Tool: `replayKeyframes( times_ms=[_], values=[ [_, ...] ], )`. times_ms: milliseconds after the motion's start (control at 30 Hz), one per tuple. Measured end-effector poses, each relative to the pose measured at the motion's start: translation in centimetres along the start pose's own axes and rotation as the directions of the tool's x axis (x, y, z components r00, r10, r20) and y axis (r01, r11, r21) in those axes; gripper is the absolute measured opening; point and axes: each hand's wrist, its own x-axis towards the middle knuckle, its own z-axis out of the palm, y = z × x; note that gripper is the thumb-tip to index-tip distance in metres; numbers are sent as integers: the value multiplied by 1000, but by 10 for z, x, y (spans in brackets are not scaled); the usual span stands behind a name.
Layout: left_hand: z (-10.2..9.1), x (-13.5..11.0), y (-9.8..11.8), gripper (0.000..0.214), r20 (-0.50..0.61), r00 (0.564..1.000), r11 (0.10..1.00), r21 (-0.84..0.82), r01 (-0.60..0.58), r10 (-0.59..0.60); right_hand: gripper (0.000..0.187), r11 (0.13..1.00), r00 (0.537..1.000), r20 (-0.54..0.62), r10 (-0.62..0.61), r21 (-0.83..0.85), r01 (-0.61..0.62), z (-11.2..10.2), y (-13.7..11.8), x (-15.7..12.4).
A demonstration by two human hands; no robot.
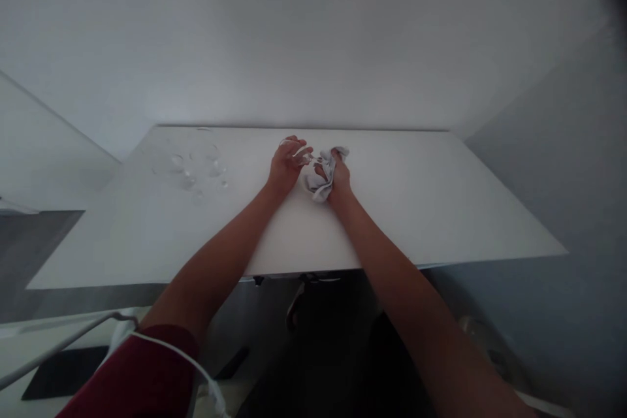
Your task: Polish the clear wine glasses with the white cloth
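Note:
Over the middle of the white table, my left hand (288,162) is closed around the bowl of a clear stemmed glass (302,158), which lies tilted with its stem toward the right. My right hand (339,173) grips a light grey cloth (321,191), bunched up around the stem end of the glass. The cloth hides the foot of the glass and part of my right fingers.
Several clear stemmed glasses (189,173) stand on the left part of the white table (416,202). A wall (304,39) runs behind the table. A pale cable (181,354) hangs near my left sleeve at lower left.

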Motion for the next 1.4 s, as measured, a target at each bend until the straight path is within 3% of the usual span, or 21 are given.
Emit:
replayKeyframes(
  times_ms=[100,200,267,367,433,533,567,633,700,767,967,1067,1167,1300,1400],
  values=[
    [-7,8,2,32,-43,998,999,-17,-48,47,47,929,941,-182,-284,-295,223,-4,4,0],
    [-13,14,2,38,-92,989,993,1,-115,115,33,794,859,-197,-472,-519,318,-9,4,0],
    [-15,16,-1,40,-125,979,987,32,-160,162,25,745,820,-209,-532,-576,337,-12,2,-1],
    [-13,15,-4,42,-169,955,969,87,-233,245,23,741,823,-218,-525,-592,316,-14,-1,-4],
    [-11,13,-6,42,-182,932,947,135,-292,313,30,670,809,-145,-570,-652,355,-14,-3,-6],
    [-7,9,-7,42,-172,900,909,196,-367,400,33,421,704,80,-705,-751,508,-14,-4,-11],
    [-5,9,-8,41,-167,894,901,207,-381,416,27,373,698,152,-700,-756,539,-13,-4,-13],
    [-3,7,-9,41,-142,898,899,215,-383,416,12,375,753,244,-611,-748,547,-11,-2,-16],
    [-1,6,-10,41,-76,922,908,218,-357,380,39,392,812,281,-511,-764,512,-10,0,-18],
    [1,4,-12,40,3,941,916,227,-330,338,49,365,838,264,-478,-808,462,-11,0,-19],
    [8,-5,-16,50,205,938,919,224,-324,280,30,255,870,141,-472,-923,288,-20,-3,-16],
    [12,-7,-17,65,294,934,948,181,-261,201,33,215,840,105,-532,-943,254,-26,-6,-13],
    [11,-4,-18,68,285,946,966,156,-206,156,40,252,765,-21,-644,-950,186,-36,-15,-6],
    [6,3,-20,42,205,970,959,220,-177,132,38,469,651,-366,-666,-883,-17,-61,-30,9],
    [6,4,-21,34,193,977,951,272,-146,95,37,582,572,-531,-625,-805,-112,-79,-36,17]
  ],
)
